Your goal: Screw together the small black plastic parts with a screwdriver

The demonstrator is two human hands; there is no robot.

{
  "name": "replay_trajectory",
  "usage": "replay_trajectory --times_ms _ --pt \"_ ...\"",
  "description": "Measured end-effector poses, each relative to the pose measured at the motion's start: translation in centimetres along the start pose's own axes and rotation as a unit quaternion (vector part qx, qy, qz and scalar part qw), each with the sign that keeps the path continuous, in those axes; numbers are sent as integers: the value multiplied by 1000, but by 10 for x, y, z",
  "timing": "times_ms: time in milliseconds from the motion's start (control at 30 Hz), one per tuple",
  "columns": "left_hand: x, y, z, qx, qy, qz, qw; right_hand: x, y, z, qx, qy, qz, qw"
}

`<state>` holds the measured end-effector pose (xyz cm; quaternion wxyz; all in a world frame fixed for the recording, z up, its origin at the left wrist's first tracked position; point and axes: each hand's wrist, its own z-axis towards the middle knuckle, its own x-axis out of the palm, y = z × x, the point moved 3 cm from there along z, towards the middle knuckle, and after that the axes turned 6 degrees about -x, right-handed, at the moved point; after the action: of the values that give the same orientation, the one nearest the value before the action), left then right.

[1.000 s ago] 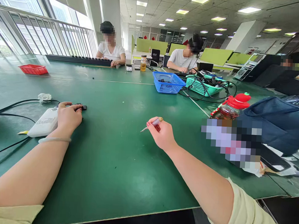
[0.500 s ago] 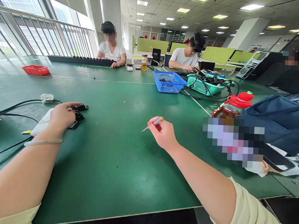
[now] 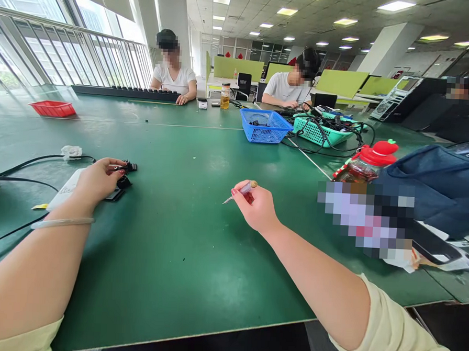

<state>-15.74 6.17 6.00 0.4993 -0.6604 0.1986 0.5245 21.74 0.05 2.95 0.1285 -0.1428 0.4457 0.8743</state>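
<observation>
My right hand (image 3: 256, 205) is closed around a small screwdriver (image 3: 248, 187) with a translucent handle and a tan end cap. Its thin shaft points left and down, just over the green table. At the left, my left hand (image 3: 97, 181) pinches a small black part (image 3: 130, 166) between thumb and fingers; its exact kind is too small to tell. Right below it lie more black pieces (image 3: 123, 183), partly covered by the hand. A white power strip (image 3: 64, 190) sits under and behind my left wrist.
Black cables (image 3: 20, 165) run along the left. Farther off stand a red tray (image 3: 53, 109), a blue basket (image 3: 265, 127) and a teal basket (image 3: 319, 133) full of cables. On the right are a red-lidded bottle (image 3: 363, 164) and a dark blue bag (image 3: 434, 186). Two people sit opposite.
My left hand's fingers have closed from reaching over the black part to pinching it. My right hand keeps the screwdriver in nearly the same place. The view has shifted slightly.
</observation>
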Motion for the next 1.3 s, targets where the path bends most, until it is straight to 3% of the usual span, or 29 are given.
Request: replay_trajectory --times_ms 333,767,933,1133,1300 --pt "-1 7 7 1 -34 66 997 1 -1 -1 1 3 4 1000" --pt "4 9 10 17 -20 132 991 1 -3 -1 9 15 -6 1000" --pt "8 9 11 27 16 184 982 1 -3 -1 2 19 -9 1000" --pt "-14 9 2 36 -31 276 960 0 -3 -1 3 18 -11 1000" --pt "-20 18 -2 -17 20 337 941 2 -4 -1 6 21 -18 1000"
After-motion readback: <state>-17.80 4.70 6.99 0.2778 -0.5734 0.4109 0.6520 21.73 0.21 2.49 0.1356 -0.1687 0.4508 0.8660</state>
